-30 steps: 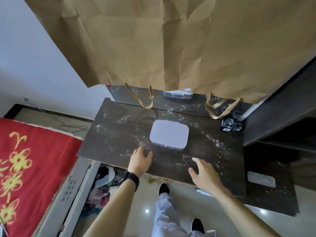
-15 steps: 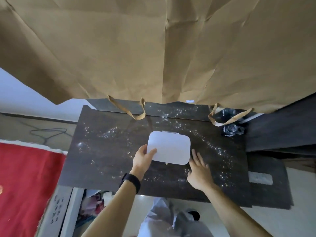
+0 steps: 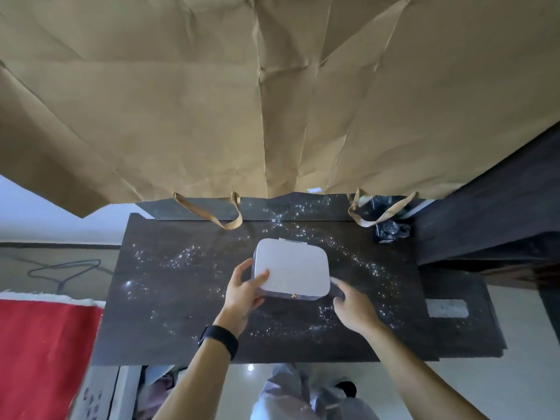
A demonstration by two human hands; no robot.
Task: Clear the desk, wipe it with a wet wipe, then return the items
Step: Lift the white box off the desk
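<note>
**Desk clearing at its start: white case in hand**

Clearing is the step in hand, as I judge it, and it is at the beginning. The dark desk [image 3: 188,298] carries a scatter of bright specks over most of its top, so no wiping shows yet, and I see no wet wipe anywhere. At the far right corner of the desk stands a small dark glass object [image 3: 392,231], too small to name with certainty. It waits to be taken away too. A big brown paper bag [image 3: 272,101] hangs over the far edge, with its handles dropping onto the desk.

The white case [image 3: 292,269] is near the middle of the desk, a little toward the far edge. Its near side looks raised, but I cannot tell if it has fully left the surface. The left hand [image 3: 244,294] is clamped on its near left corner: the thumb [image 3: 260,277] lies on the lid, and the other fingers wrap the left side. The right hand [image 3: 356,307] is just beside the near right corner, fingers apart and loosely curled, holding nothing; whether a fingertip touches the case I cannot tell.

What is left: removing the things, wiping, and putting them back.
</note>
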